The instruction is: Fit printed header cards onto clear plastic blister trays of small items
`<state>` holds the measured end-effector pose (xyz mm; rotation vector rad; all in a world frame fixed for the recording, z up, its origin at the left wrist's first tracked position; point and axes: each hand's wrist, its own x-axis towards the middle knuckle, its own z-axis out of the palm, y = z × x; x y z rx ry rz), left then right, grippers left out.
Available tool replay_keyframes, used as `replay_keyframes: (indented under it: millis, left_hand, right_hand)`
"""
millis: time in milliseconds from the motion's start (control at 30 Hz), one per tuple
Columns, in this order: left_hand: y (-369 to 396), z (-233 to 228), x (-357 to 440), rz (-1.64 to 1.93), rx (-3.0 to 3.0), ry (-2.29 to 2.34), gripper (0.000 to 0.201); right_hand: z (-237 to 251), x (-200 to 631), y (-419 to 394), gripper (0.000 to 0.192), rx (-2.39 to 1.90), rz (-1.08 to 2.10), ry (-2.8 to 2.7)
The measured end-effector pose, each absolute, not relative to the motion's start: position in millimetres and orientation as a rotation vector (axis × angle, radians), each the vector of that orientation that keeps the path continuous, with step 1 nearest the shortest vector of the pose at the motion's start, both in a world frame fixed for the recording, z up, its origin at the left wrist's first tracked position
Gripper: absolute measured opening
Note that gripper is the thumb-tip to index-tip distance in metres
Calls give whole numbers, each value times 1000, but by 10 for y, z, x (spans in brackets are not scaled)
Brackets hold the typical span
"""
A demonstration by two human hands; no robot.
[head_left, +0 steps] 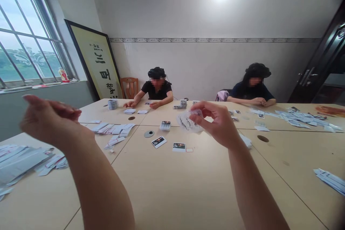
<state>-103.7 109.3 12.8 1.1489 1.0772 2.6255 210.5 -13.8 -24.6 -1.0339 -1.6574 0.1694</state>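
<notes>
Pale table (183, 190), several panels joined, under everything; my landmark on it is the card-topped stack (165, 126). Framed panel (94, 61) beyond the stack and well left, tilted against the wall, presumably parked there out of the way. Two co-workers sit across from me: person in black (159, 90) beyond the stack, a bit left, both hands at the tabletop; person in dark blue (250, 91) beyond and far right, hands together.

Big paper pile (20, 163) left of the stack and nearer me; loose paper strips (303, 116) far right of it. Both look heaped to the sides, likely so the middle serves as working room.

My left hand (51, 118) is raised left of the stack, fingers curled; can't tell whether the tips meet or hold anything. My right hand (214, 118), right of the stack, pinches a clear packet (185, 122) between thumb and fingers. Packet's up off the table, dark squiggly marks showing; I'd say I grip it by one side to leave most of it uncovered.

Smaller stuff: tilted card (159, 142) just in front of the stack, straighter card (179, 147) front-right, printed sides up, probably for easy reading. Red-edged label (189, 150) right beside that one.
</notes>
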Motion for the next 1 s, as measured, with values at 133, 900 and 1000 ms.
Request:
replay_keyframes:
  millis: [133, 900, 1000]
  left_hand:
    - [1205, 55, -960, 2521, 1206, 1008, 9]
    - [1840, -438, -804, 1533, 1970, 1610, 35]
    - [2018, -673, -746, 1158, 1987, 1660, 21]
  right_hand:
    - [-243, 2098, -140, 16, -1039, 160, -1665]
    - [-221, 2124, -186, 13, -987, 160, -1652]
    - [-219, 2118, -192, 12, -975, 155, -1653]
